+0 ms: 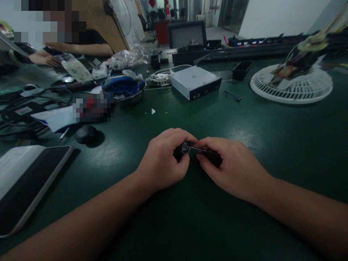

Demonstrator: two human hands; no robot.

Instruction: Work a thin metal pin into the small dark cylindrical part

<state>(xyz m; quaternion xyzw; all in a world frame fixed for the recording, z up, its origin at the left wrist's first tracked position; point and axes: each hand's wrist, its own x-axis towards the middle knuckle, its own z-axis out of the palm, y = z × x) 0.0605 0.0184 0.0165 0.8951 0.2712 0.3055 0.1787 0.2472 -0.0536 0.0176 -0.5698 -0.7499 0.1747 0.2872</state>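
Over the dark green table [174,224], my left hand [164,159] is closed around a small dark cylindrical part [185,147], its round end face turned to the right. My right hand [233,168] grips a thin screwdriver [200,149], whose metal shaft points left at that end face. Whether the tip touches the part or sits inside it cannot be made out. The fingers hide most of the dark handle and the rear of the part. Both hands are close together, thumbs toward me.
A phone-like slab [35,185] lies at left, near a black round knob [86,134]. Farther back are a metal bowl with blue cloth [123,85], an optical drive [195,81] and a white fan grille [290,87]. Another person's arm [89,49] rests at the far left.
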